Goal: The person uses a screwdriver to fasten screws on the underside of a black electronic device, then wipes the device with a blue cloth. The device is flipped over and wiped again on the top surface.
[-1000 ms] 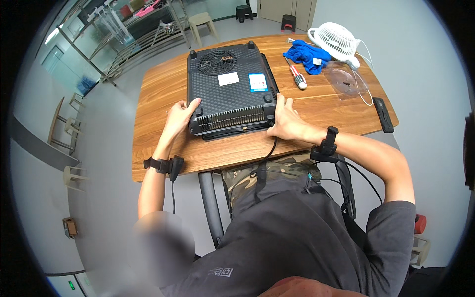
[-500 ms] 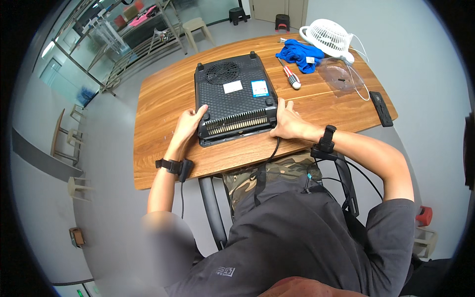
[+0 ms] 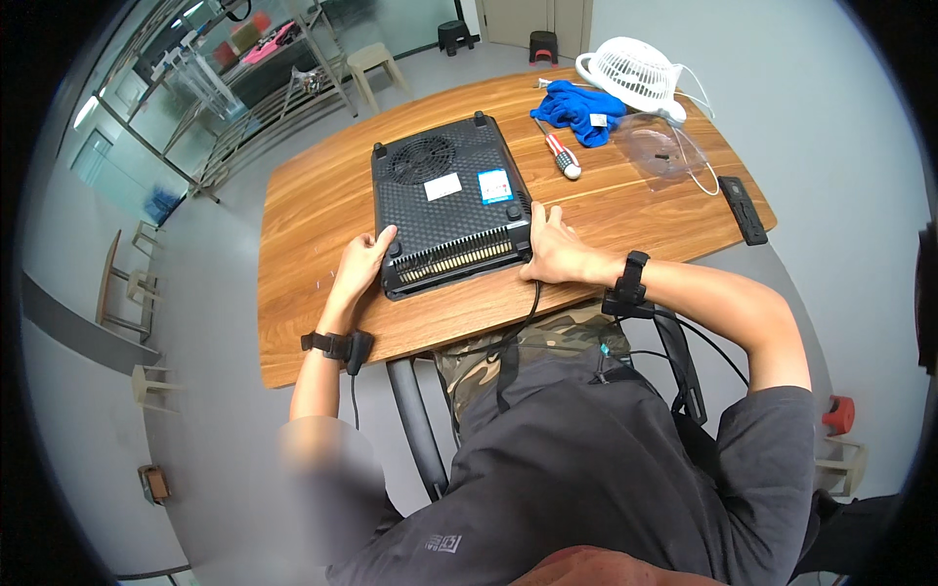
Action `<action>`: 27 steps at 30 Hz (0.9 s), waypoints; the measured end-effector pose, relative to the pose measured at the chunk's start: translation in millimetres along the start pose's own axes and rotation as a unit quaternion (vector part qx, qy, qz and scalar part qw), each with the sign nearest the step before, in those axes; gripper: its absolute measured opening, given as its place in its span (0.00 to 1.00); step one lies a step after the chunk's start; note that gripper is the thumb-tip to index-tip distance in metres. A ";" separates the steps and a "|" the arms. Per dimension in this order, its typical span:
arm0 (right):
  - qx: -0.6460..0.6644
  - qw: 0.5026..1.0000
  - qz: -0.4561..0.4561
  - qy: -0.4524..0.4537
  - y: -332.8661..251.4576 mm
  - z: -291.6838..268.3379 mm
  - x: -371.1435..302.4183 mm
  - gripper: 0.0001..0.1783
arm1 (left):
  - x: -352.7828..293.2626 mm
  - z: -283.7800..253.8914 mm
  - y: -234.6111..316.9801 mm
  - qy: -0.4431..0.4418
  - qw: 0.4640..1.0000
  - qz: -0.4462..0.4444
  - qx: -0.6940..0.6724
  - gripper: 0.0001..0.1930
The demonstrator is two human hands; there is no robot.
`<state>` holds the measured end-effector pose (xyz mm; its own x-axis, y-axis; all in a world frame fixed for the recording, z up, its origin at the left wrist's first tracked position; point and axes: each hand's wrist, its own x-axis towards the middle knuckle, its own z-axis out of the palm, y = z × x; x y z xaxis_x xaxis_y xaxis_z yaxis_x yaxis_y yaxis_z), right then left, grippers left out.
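Observation:
A black induction cooker [image 3: 451,210] lies upside down on the wooden table in front of me. Its underside shows a round fan grille, small feet, a white label and a blue-and-white one. Along its near side runs a slotted vent. My left hand [image 3: 362,266] grips the near left corner, thumb on top and fingers mostly hidden by the side. At the near right corner my right hand [image 3: 562,249] holds the side, its thumb low at the front edge and fingers along the flank. A black cord [image 3: 533,311] comes out beneath that corner and hangs over the table's edge.
Right of the cooker lies a screwdriver [image 3: 564,158] with a red, white and dark handle. Beyond it are a blue cloth [image 3: 578,109], a white fan [image 3: 635,76] and a clear plastic dish [image 3: 657,153]. A black strip-shaped piece [image 3: 743,209] rests by the right table edge [image 3: 772,220].
The whole scene has shifted slightly left in view. The rim beneath the cooker's near vent shows less than before. Both hands keep hold of the same corners.

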<state>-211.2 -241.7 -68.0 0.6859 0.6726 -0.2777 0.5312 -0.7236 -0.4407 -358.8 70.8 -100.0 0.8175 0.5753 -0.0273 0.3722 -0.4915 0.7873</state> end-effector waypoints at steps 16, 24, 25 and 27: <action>0.001 0.999 -0.025 0.020 13.0 11.1 -2.8 0.60 | 9.0 -10.1 23.1 -0.047 0.983 -0.035 0.173 0.46; -0.049 0.998 -0.002 -0.037 1.4 -7.6 -13.4 0.54 | 9.9 -7.9 17.5 -0.030 0.982 -0.037 0.184 0.47; -0.042 0.997 0.006 -0.067 2.3 -11.8 -11.7 0.53 | 9.1 -8.9 22.2 -0.041 0.982 -0.040 0.182 0.48; -0.040 0.996 -0.001 -0.086 5.6 -11.8 -9.9 0.50 | 8.1 -7.7 24.9 -0.038 0.982 -0.036 0.181 0.48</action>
<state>-209.1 -254.3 -57.6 0.5933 0.6857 -0.4216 0.5750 -0.7276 -0.3741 -346.3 68.2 -75.9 0.8087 0.5736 -0.1305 0.5505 -0.6599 0.5114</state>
